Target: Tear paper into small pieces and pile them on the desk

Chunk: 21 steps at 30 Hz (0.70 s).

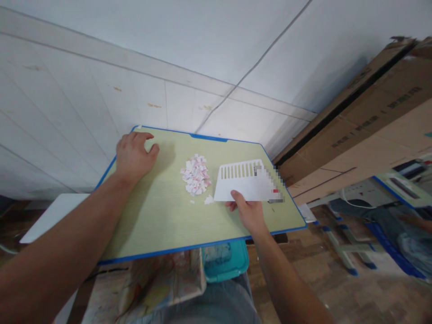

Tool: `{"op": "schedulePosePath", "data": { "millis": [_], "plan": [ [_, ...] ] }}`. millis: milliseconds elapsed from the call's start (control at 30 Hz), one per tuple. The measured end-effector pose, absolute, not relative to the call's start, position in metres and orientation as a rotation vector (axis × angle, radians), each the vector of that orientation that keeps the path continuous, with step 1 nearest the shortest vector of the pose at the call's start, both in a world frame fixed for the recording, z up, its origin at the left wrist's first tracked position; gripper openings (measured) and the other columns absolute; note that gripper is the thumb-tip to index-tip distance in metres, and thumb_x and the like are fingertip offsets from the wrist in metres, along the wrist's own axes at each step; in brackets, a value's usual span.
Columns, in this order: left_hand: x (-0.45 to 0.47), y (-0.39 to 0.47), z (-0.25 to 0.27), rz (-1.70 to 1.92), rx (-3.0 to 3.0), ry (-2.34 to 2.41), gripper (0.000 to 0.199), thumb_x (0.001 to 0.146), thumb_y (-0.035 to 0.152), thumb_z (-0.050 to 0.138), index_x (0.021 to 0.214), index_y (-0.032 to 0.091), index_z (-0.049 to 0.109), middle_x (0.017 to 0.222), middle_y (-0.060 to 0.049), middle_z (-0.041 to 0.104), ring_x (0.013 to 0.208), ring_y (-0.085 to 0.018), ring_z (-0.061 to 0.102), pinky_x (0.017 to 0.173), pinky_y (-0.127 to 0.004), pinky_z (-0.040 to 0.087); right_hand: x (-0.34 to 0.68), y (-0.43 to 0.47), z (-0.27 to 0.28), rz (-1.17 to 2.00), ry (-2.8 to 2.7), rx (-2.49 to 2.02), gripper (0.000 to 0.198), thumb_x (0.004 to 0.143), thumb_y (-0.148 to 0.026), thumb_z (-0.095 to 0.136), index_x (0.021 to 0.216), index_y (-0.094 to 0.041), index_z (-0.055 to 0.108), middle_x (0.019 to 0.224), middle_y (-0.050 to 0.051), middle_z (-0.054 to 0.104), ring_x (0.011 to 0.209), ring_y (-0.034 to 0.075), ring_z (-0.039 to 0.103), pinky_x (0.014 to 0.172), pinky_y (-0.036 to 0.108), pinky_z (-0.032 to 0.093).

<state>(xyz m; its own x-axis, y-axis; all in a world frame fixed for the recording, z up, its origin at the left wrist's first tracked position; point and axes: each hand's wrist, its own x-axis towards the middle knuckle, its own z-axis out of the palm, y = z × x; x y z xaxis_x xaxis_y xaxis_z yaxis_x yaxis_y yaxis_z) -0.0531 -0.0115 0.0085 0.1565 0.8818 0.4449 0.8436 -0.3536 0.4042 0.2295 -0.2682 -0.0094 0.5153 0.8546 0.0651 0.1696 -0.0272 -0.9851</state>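
Observation:
My right hand (249,210) grips a flat white sheet with a row of slots (241,188) by its near edge, thumb on top and fingers beneath. The sheet is over the right part of the pale green tabletop (162,225). To its left lies a heap of small torn paper scraps (196,176), white with pink tints. A few loose scraps (208,199) rest beside the heap, near the sheet's left corner. My left hand (135,154) is over the table's far left corner with thumb and fingers apart, holding nothing. A blurred-out patch covers the sheet's right end.
The table's blue far edge (209,137) is close to a white panelled wall (189,105) with a grey cable (256,65). Large cardboard boxes (364,121) stand at the right. Below the near edge are a teal bin (236,265) and a stained bag-like container (168,288). Part of another person (401,225) shows at far right.

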Motion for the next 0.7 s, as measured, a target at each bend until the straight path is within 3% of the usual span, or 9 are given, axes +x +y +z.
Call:
{"op": "schedulePosePath", "data": {
  "millis": [200,333,500,700],
  "plan": [
    [-0.054,-0.006,0.004,1.037,2.306,1.709,0.051,0.112,0.044,0.051,0.146,0.014,0.075,0.155,-0.018,0.073,0.153,-0.040,0.060,0.137,-0.056,0.041,0.222,-0.260,-0.011,0.650,-1.060,-1.555,0.043,0.097,-0.064,0.077,0.074,-0.028,0.072,0.070,0.007,0.082,0.062,0.024,0.074,0.069,0.039,0.066],
    [-0.055,0.003,-0.006,1.139,2.295,1.672,0.045,0.109,0.044,0.056,0.138,0.017,0.077,0.150,-0.016,0.075,0.150,-0.041,0.061,0.135,-0.058,0.042,0.221,-0.244,-0.007,0.566,-1.035,-1.544,0.043,0.096,-0.067,0.075,0.080,-0.027,0.073,0.071,0.007,0.083,0.057,0.022,0.071,0.061,0.036,0.063],
    [-0.057,0.005,-0.013,1.211,2.310,1.631,0.041,0.106,0.041,0.060,0.135,0.017,0.077,0.144,-0.018,0.077,0.146,-0.041,0.064,0.132,-0.060,0.045,0.238,-0.215,0.008,0.541,-0.963,-1.563,0.024,0.088,-0.048,0.072,0.084,-0.024,0.073,0.066,0.005,0.079,0.056,0.022,0.074,0.052,0.030,0.057],
    [-0.056,0.002,-0.012,1.256,2.261,1.664,0.037,0.100,0.039,0.066,0.132,0.024,0.079,0.139,-0.019,0.079,0.143,-0.043,0.068,0.129,-0.059,0.049,0.259,-0.190,0.016,0.612,-0.956,-1.698,0.010,0.077,-0.027,0.067,0.068,-0.024,0.068,0.051,0.004,0.070,0.038,0.018,0.060,0.040,0.026,0.046]
  ]
}}
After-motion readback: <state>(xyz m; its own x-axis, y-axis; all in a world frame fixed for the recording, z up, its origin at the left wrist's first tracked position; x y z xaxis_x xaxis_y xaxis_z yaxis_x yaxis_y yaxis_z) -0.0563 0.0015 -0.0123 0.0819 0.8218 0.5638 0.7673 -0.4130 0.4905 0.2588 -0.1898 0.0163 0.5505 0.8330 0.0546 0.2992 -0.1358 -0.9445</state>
